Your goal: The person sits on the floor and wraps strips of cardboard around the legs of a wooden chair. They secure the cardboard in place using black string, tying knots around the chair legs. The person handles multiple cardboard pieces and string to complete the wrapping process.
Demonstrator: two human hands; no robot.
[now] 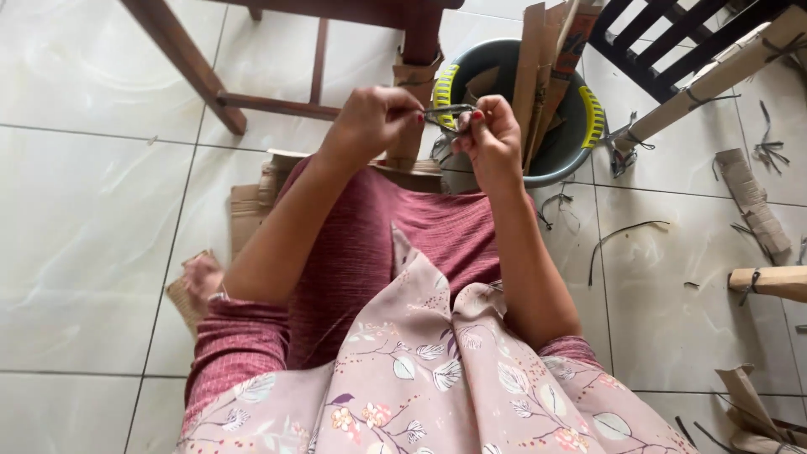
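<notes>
My left hand (374, 120) and my right hand (490, 136) are raised side by side over my lap, fingers pinched. Between them they hold a thin dark strap (448, 110), a narrow plastic strip that runs from one set of fingertips to the other. Just behind the hands stands a chair leg wrapped in brown cardboard (414, 92). My knees in a maroon skirt fill the middle of the view.
A grey basin with yellow handles (580, 126) holds upright cardboard strips (545, 59). Wooden chair frames stand at top left (189, 71) and top right (672, 42). Cut straps (618, 235) and cardboard scraps (752, 202) litter the white tiled floor on the right.
</notes>
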